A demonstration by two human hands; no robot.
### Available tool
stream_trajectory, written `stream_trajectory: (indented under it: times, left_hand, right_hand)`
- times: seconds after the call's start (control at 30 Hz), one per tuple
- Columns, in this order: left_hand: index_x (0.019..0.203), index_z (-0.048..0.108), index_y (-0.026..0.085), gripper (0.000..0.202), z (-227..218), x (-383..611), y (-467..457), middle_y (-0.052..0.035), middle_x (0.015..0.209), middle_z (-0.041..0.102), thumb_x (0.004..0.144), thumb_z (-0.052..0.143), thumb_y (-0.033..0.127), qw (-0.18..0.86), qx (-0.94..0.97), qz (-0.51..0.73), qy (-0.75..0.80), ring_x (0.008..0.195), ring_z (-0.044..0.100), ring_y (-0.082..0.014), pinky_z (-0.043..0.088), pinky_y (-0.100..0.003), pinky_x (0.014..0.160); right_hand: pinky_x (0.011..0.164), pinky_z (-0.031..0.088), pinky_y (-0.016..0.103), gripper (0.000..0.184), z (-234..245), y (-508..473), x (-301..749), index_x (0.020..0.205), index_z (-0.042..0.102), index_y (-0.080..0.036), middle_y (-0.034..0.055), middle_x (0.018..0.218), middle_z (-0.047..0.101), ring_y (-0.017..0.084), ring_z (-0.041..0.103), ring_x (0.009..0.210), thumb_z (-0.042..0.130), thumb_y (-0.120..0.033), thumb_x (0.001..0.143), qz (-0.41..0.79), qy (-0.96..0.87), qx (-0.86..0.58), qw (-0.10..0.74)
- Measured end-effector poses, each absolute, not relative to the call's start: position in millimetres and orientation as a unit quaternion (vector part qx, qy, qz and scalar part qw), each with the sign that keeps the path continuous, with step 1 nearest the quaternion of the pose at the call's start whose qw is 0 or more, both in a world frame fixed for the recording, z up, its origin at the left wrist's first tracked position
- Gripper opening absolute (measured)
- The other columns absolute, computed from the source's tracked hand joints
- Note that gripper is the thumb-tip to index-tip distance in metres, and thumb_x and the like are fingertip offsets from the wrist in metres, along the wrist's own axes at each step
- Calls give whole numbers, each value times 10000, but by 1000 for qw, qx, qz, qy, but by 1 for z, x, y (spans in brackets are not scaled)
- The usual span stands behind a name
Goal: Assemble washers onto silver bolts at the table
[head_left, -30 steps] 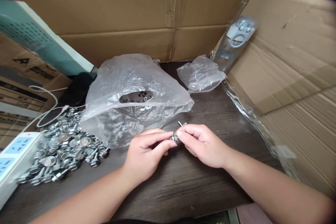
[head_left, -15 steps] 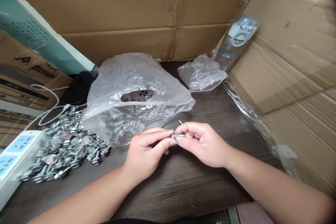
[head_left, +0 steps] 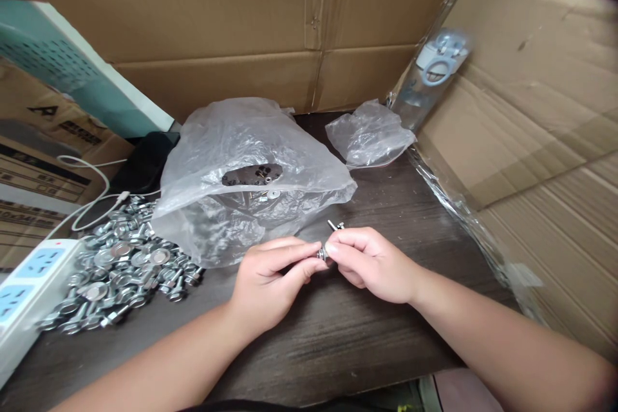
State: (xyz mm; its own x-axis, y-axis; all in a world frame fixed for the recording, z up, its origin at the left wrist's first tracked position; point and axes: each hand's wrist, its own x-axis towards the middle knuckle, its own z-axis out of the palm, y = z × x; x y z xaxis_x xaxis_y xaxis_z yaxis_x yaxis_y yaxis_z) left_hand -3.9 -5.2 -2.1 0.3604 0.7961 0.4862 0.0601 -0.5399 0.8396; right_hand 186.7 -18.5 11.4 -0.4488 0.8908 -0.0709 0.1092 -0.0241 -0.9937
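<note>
It's a makeshift workshop; heaped bolts [head_left: 135, 270], cardboard walls [head_left: 217, 6].

A dark wood-grain tabletop [head_left: 386, 341] carries a large translucent plastic bag [head_left: 241, 135]. To that bag's left lies a pile of hex-head bolts [head_left: 128, 267], then, farther left, a white power strip [head_left: 31, 293]; to its right, a smaller crumpled plastic bag [head_left: 369, 135].

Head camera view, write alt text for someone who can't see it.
A left hand and a right hand pinch a small metal fastener over a dark tabletop. A heap of metal bolts lies on the left beside a power strip; beyond the hands are a large plastic bag and a small plastic bag.
</note>
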Motion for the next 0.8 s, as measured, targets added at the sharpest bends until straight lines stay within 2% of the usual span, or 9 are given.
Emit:
stream_trajectory:
  times: [0.13, 0.23, 0.33, 0.5, 0.8]
  left_hand:
    - [867, 790, 173, 166, -1, -3, -6, -3, 642, 699, 759, 731, 62, 394, 705, 482, 340, 499, 615, -68, 522, -147, 507]
    - [849, 787, 167, 133, -1, -3, -6, -2, 635, 692, 762, 732, 83, 405, 690, 484, 356, 479, 606, -68, 512, -152, 485]
    - [857, 786, 173, 139, 0, -4, -6, 1, 641, 695, 768, 728, 83, 408, 693, 483, 346, 489, 609, -68, 515, -154, 499]
    - [877, 783, 179, 156, -1, -4, -5, -3, 667, 712, 772, 730, 77, 392, 712, 484, 324, 532, 635, -78, 523, -158, 519]
    - [957, 754, 150, 200, -4, -6, -3, -45, 747, 743, 785, 718, 56, 303, 781, 482, 257, 622, 683, -103, 561, -171, 590]
  right_hand:
    - [481, 277, 236, 377, 11, -19, 186, 696, 502, -172, -76, 493, 367, 73, 297, 446, 460, -409, 985, 579, -615, -420, 332]
    - [490, 284, 231, 289, 11, -19, 185, 837, 578, -153, -80, 524, 369, 76, 316, 467, 515, -406, 961, 590, -594, -418, 352]
    - [506, 300, 218, 217, 12, -20, 185, 960, 597, -135, -64, 608, 419, 77, 343, 521, 598, -346, 912, 602, -578, -407, 372]
    - [520, 315, 209, 156, 12, -20, 185, 892, 626, -125, -41, 650, 465, 73, 371, 559, 598, -277, 908, 588, -595, -408, 368]
    - [394, 219, 186, 167, 8, -18, 190, 807, 602, -146, -96, 456, 357, 52, 274, 403, 587, -287, 896, 681, -525, -393, 325]
